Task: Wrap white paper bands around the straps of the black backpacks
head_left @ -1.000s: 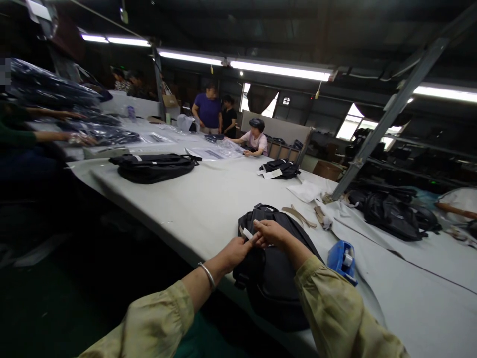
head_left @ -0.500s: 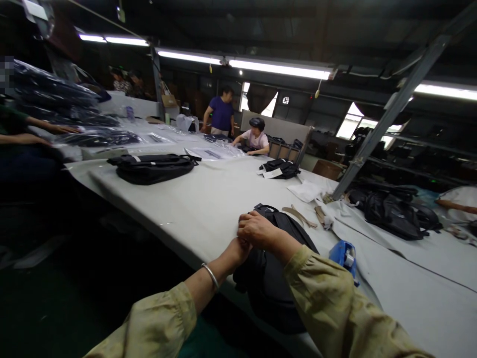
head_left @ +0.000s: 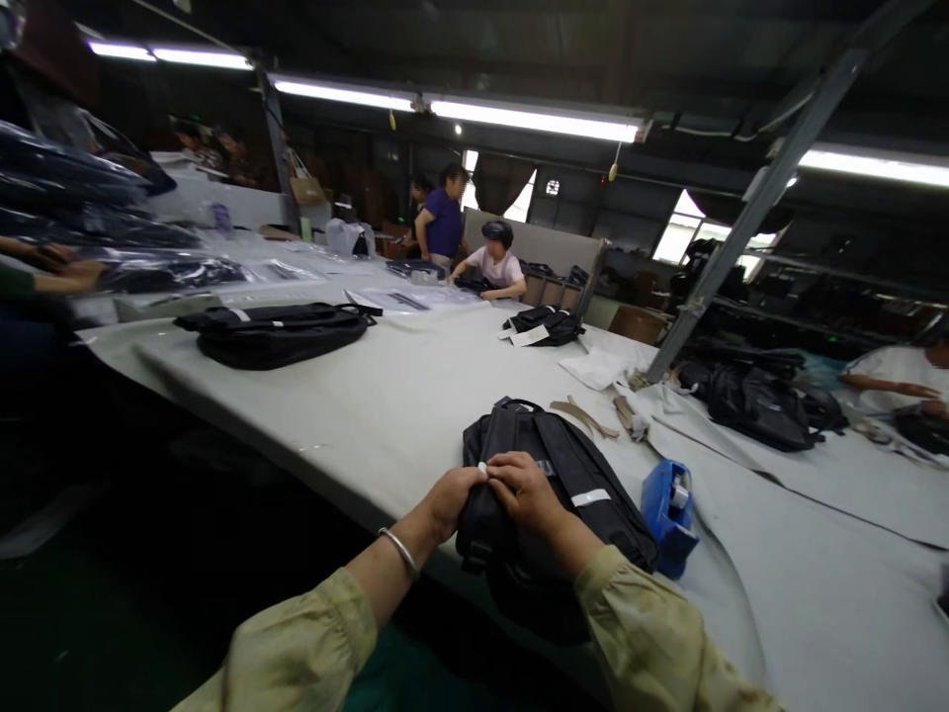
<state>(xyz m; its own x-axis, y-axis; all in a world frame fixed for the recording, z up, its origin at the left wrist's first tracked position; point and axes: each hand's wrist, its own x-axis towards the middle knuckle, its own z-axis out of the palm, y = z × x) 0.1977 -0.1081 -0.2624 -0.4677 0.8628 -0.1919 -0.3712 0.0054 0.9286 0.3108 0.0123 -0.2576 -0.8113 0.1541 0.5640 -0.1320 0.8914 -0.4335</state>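
Observation:
A black backpack (head_left: 593,445) lies on the table in front of me, its shoulder straps facing up. A white band (head_left: 590,497) crosses its right strap. My left hand (head_left: 454,497) is closed at the edge of the other strap (head_left: 485,514). Against it, my right hand (head_left: 525,491) is closed with bent fingers over the same strap. A small white strip (head_left: 482,468) shows between the fingertips; the rest of it is hidden. To the right of the backpack stands a blue tape dispenser (head_left: 668,519) with a roll in it.
Other black backpacks lie on the table (head_left: 371,396): one at the left (head_left: 282,334), one farther back with white tags (head_left: 545,326), a pile at the right (head_left: 763,405). Brown strips (head_left: 585,417) lie beyond mine. A slanted metal post (head_left: 748,227) rises at the right. Co-workers sit and stand around.
My hands have moved down to the strap and spread slightly apart, with the white strip now visible between them. The white band on the right strap has come into view from behind my right arm.

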